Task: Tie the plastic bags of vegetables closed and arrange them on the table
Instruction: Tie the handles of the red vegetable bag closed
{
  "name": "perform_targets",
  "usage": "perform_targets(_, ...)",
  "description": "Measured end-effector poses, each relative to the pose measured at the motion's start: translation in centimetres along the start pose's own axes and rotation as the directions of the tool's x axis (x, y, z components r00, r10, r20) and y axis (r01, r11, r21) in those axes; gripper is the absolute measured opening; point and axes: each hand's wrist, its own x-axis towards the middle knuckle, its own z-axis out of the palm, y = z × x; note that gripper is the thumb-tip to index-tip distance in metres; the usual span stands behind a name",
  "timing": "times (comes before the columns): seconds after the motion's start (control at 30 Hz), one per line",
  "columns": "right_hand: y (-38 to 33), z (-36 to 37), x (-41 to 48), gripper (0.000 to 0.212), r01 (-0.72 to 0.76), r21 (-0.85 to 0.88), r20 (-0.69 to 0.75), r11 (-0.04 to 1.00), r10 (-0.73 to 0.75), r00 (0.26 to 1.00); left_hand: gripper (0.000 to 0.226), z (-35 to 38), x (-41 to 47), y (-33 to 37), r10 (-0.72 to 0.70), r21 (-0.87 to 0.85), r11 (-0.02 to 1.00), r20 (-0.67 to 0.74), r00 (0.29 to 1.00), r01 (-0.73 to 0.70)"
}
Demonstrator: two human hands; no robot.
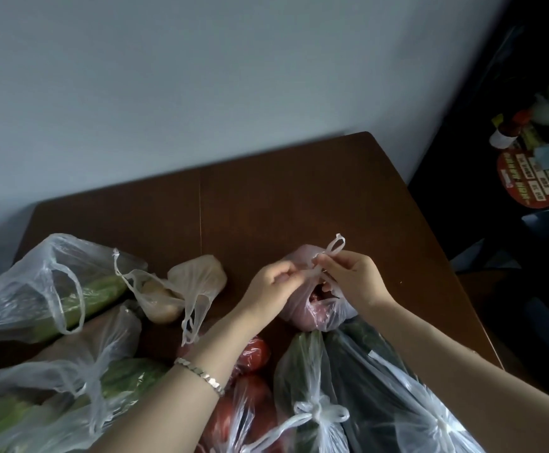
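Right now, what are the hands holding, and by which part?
The left hand and right hand pinch the pink bag by its handles.

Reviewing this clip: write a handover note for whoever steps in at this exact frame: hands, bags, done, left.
Left hand pinches one handle of the pink bag; right hand pinches the other, its loop sticking up. Knot not tight; mouth gapes.
Done: cucumber bag and dark-green bag beside it, nearest the person, are knotted.
Left: finish this knot; tie potato bag and long-greens bag on the left, handles loose. Tomato bag: cannot tell. Then arrange on the table.
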Motion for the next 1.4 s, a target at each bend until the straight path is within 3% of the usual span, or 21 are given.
perform_targets(0.07, 0.4, -0.1, 0.3, 0.018, 0.009, -0.054, -0.057, 0.998, -0.012, 0.998, 0.034, 0.9, -0.3, 0.3, 0.019, -0.018, 1.0, 0.015, 1.0, -0.019)
perform_targets(0.2, 0.7, 0.1, 0.8, 0.009, 0.015, -0.184, -0.117, 0.983, -0.037, 0.992, 0.049, 2.3, -0.2, -0.3, 0.161, 0.09, 0.984, -0.106, 0.981, -0.152)
perform_targets(0.3, 0.4, 0.2, 0.9, 0.016, 0.078, -0.27, -0.103, 0.96, -0.109, 0.989, 0.048, 2.7, -0.1, -0.7, 0.154, 0.076, 0.986, -0.132, 0.979, -0.145)
perform_targets(0.4, 0.3, -0.2, 0.8, 0.032, 0.145, -0.358, -0.046, 0.922, -0.173, 0.984, 0.046, 2.7, -0.2, -0.6, 0.14, 0.102, 0.986, -0.114, 0.984, -0.129)
perform_targets(0.5, 0.3, -0.7, 0.5, 0.005, 0.237, -0.516, 0.111, 0.823, -0.21, 0.971, 0.043, 2.3, 0.1, -0.7, 0.146, 0.144, 0.981, -0.129, 0.981, -0.127)
perform_targets(0.57, 0.8, -1.0, 0.3, 0.021, 0.257, -0.585, 0.212, 0.77, -0.161, 0.964, 0.042, 1.9, 0.2, -0.9, 0.128, 0.137, 0.985, -0.142, 0.982, -0.109)
perform_targets(0.63, 0.9, -1.5, -0.2, 0.011, 0.26, -0.539, 0.27, 0.801, -0.128, 0.954, 0.042, 1.6, 0.2, -1.1, 0.098, 0.129, 0.988, -0.142, 0.985, -0.079)
perform_targets(0.7, 0.8, -1.8, -0.7, 0.025, 0.284, -0.44, 0.305, 0.852, -0.156, 0.939, 0.042, 1.3, 0.2, -1.3, 0.076, 0.1, 0.993, -0.155, 0.985, -0.061)
perform_targets(0.87, 0.9, -1.1, -0.8, 0.024, 0.292, -0.339, 0.206, 0.895, -0.232, 0.951, 0.038, 1.5, 0.6, -0.9, -0.046, 0.008, 0.999, -0.169, 0.985, 0.048)
perform_targets(1.0, 1.1, -0.4, -1.0, 0.027, 0.377, -0.375, 0.166, 0.847, -0.339, 0.926, 0.038, 1.5, 0.7, -0.6, -0.107, -0.05, 0.994, -0.157, 0.982, 0.1)
perform_targets(1.17, 1.8, -0.8, -0.8, 0.016, 0.543, -0.469, 0.253, 0.696, -0.483, 0.838, 0.038, 1.3, 0.7, -0.6, -0.143, -0.072, 0.988, -0.136, 0.98, 0.134)
perform_targets(1.33, 1.7, -1.0, -0.8, 0.012, 0.48, -0.467, 0.187, 0.743, -0.448, 0.874, 0.028, 0.9, 0.6, -0.5, -0.22, -0.14, 0.97, -0.166, 0.961, 0.198)
perform_targets(1.4, 0.9, -1.1, -0.8, 0.017, 0.37, -0.351, 0.123, 0.86, -0.35, 0.929, 0.021, 0.3, 1.2, -0.6, -0.255, -0.176, 0.96, -0.245, 0.935, 0.216)
